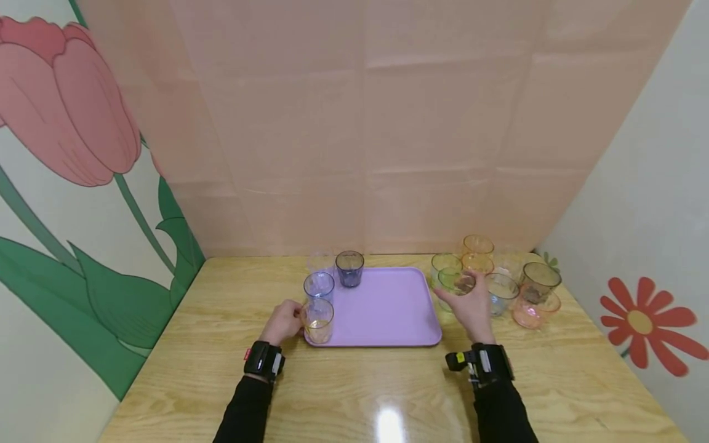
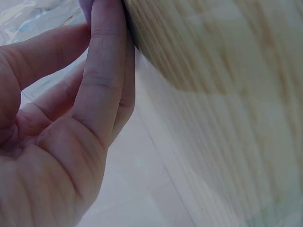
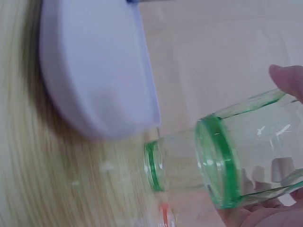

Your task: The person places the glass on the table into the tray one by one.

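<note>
Green-tinted, a tumbler [image 1: 451, 283] is held in the right hand [image 1: 473, 307], right of the tray [image 1: 384, 311]. The left hand [image 1: 284, 321] pinches the tray's near-left corner.

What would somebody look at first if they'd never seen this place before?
Probably the huge pink tulip pictured on the wall at the left, because it is so big and bright. Then perhaps the purple tray in the middle of the wooden table. To the tray's right, the person's right hand grips a green glass, among other colourful glasses.
</note>
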The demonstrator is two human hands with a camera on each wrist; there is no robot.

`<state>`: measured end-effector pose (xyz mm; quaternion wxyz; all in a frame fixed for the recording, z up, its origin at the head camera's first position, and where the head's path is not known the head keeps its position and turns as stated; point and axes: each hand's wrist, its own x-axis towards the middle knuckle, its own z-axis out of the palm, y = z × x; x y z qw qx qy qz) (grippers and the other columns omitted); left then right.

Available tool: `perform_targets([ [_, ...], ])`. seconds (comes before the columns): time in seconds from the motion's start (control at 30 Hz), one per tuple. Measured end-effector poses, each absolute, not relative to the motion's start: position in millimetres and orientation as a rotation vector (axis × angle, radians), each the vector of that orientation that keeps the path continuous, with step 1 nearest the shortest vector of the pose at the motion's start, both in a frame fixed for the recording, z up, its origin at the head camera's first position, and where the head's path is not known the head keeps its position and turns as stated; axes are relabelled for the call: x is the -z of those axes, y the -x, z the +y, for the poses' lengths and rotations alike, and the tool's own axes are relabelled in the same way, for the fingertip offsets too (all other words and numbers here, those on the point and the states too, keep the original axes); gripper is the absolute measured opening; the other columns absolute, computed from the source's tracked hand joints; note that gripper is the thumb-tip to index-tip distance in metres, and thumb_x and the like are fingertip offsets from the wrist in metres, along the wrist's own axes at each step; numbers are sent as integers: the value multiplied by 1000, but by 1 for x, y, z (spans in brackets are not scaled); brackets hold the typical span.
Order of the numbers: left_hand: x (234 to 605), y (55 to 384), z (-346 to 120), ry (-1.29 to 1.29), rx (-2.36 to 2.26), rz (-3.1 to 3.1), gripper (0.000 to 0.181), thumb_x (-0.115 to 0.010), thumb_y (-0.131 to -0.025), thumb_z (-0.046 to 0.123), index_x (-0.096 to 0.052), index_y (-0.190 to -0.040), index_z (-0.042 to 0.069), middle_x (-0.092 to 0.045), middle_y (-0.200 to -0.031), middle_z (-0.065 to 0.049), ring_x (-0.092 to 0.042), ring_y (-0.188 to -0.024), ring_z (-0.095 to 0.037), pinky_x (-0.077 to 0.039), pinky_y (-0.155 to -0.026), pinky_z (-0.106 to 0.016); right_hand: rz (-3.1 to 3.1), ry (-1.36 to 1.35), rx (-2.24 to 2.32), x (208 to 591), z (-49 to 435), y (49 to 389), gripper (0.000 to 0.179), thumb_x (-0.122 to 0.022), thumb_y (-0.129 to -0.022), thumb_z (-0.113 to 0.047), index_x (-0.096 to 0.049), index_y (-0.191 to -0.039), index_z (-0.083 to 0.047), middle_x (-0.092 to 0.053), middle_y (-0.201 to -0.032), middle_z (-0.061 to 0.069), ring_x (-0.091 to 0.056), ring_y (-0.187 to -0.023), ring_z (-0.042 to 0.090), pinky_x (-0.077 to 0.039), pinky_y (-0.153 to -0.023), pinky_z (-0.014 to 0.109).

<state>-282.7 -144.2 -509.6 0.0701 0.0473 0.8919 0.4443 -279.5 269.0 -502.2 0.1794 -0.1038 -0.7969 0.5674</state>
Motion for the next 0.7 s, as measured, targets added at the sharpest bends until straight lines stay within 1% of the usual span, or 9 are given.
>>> perform_targets([
  [0.13,509,283,-144,-146,-1319,2693,17,-57,-93,-5,-66,-79,-1,-58,-69,-4,-63,-61,-17,-52,-56,-26,-2186,272,-1679,498,258,279,90,-90,-79,-22,-36,-148,-2,-46,-137,23,-53,-123,33,-47,-81,15],
  [0.3,509,283,-145,-136,-1315,2697,18,-57,-93,-6,-65,-77,0,-57,-69,-4,-63,-61,-17,-52,-56,-26,-2079,187,-1803,500,241,283,85,-88,-79,-13,-35,-144,-1,-51,-138,21,-52,-124,30,-49,-83,15],
  [0.4,509,283,-145,-132,-1322,2690,20,-57,-93,-6,-64,-76,0,-58,-70,-4,-63,-61,-17,-53,-57,-26,-2047,142,-1851,501,233,285,82,-86,-79,-6,-34,-142,0,-53,-137,21,-53,-124,30,-51,-90,20],
  [0.5,509,282,-145,-133,-1325,2684,20,-56,-94,-5,-65,-77,0,-58,-70,-5,-64,-60,-17,-55,-57,-28,-2084,140,-1817,501,225,286,82,-87,-78,-6,-36,-142,1,-55,-134,20,-54,-122,29,-48,-95,24],
  [0.63,510,283,-144,-118,-1335,2666,19,-56,-94,-5,-65,-78,-1,-60,-71,-6,-64,-59,-17,-57,-57,-29,-2158,120,-1778,500,216,288,81,-88,-78,-10,-41,-143,1,-57,-132,21,-56,-121,31,-47,-91,19],
  [0.7,511,284,-144,-129,-1337,2667,18,-56,-94,-5,-66,-79,-2,-60,-72,-7,-65,-60,-17,-57,-57,-30,-2156,90,-1802,501,211,290,80,-87,-78,-9,-41,-143,2,-57,-133,24,-56,-123,33,-48,-90,18],
])
